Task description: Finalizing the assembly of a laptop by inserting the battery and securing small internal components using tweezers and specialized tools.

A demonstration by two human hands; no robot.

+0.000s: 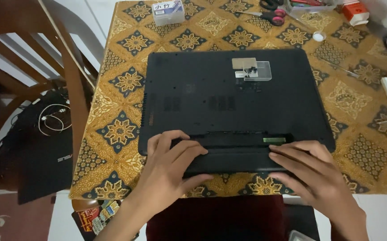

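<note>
Centrally on the worktop (113, 98), which is covered by a gold-and-black patterned cloth, a black laptop (229, 98) lies upside down, its long battery pack (235, 160) along the near edge. Left hand (169, 167): fingers (189, 149) spread flat over the left end of the pack, thumb at its near side. Right hand (311, 172): fingers (289, 156) likewise spread and laid on the right end, near a small green part (274, 140) showing in the open slot. Neither hand pinches anything; both press down with flat palms. The pack appears partly out of its bay, so even pressure at both ends seems advisable, keeping it square to the slot and avoiding any twist against the connector. A clear plastic piece with small dark bits (252, 70) rests on the laptop's far part. At the far edge lie a white box (168, 11) and red-handled scissors (273, 18). A wooden chair (33, 58) stands at left.
</note>
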